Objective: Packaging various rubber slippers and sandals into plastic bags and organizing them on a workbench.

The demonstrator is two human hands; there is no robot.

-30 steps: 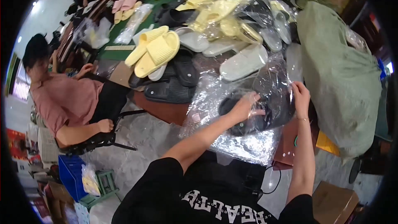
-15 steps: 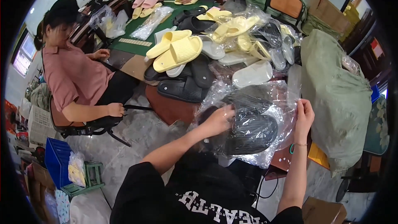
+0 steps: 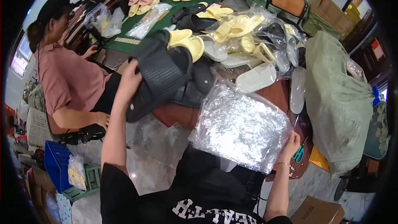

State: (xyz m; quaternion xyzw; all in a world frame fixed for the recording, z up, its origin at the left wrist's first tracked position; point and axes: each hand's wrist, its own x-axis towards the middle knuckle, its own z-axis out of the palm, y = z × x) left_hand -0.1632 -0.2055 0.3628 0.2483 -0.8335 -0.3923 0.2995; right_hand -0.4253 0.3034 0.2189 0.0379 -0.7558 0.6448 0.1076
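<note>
My left hand (image 3: 129, 84) is closed round the near side of a pair of black slippers (image 3: 159, 72), lifted over the left part of the slipper pile. Other black slippers (image 3: 191, 93) lie just beneath that pair, and ribbed yellow slippers (image 3: 191, 46) show behind it. Pinched in my right hand (image 3: 289, 145) is the right edge of a shiny clear plastic bag (image 3: 244, 128), lying flat in front of me. Whether it is one bag or a stack I cannot tell. Teal-handled scissors (image 3: 298, 153) rest beside my right hand.
Beyond the bag are a pale slipper (image 3: 257, 78), a grey slipper (image 3: 297, 91) and bagged yellow slippers (image 3: 240, 27). A person in pink (image 3: 74, 74) sits at left; others work at the far green tabletop (image 3: 145, 37). A bulky greenish sack (image 3: 336, 99) stands right.
The black slippers have come out from within the plastic and moved up and left in my left hand. The bag now lies flat; my right hand has dropped lower along with its edge.
</note>
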